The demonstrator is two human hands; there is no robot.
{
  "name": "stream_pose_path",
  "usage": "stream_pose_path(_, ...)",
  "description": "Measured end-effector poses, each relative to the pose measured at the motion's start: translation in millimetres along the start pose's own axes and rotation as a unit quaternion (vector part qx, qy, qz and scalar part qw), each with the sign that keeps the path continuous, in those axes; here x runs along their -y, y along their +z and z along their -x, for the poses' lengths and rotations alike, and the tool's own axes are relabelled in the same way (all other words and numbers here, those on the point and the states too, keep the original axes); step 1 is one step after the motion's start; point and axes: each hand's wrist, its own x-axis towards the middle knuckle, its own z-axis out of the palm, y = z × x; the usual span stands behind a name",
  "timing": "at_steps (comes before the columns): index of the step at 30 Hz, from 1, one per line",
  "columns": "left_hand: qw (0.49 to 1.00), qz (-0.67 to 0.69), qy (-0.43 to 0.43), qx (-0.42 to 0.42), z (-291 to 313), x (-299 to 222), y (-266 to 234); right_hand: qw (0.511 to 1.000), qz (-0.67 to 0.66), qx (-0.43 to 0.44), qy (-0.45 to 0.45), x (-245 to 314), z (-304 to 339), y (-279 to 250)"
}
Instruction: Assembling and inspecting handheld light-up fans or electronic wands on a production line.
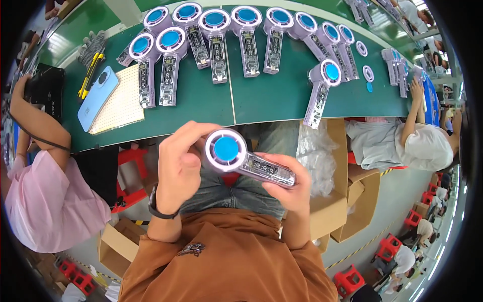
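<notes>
A person's right hand (293,187) clasps the clear handle (265,170) of a lavender handheld fan (242,160); the left hand (177,171) curls its fingers behind the round, blue-centered head (226,149); similar fans (249,45) line the green table (284,98), where a blue phone (98,99) overlaps a pale yellow sheet (125,95) beside a yellow-and-black cutter (90,75).

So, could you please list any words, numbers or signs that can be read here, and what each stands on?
No text reads clearly.
Held handheld fan: digit-like marks on its clear handle, too small.
Blue smartphone: mark on its back, too small.
Brown T-shirt: dark print, too blurred.
</notes>
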Motion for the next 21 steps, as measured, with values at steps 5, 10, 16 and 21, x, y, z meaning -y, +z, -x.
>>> stream_pose_path(5, 0.931, 0.325, -0.157, 0.058, -5.9, 1.1, 16.2, 0.994, -0.051, 0.023, 0.089, 3.5, -3.9, 10.7)
stream_pose_path(10, 0.935, 0.302, -0.176, 0.055, -4.4, 15.7, 18.8, 0.989, -0.099, -0.037, 0.107, 7.7, -8.3, 17.7)
stream_pose_path(16, 0.915, 0.359, -0.178, 0.051, 1.3, 22.4, 11.3, 0.992, -0.067, 0.028, 0.103, 10.1, -16.1, 14.5)
stream_pose_path(21, 0.886, 0.405, -0.226, 0.006, 3.6, 29.4, 16.3, 0.991, 0.045, 0.042, 0.12, 15.1, -18.6, 22.2)
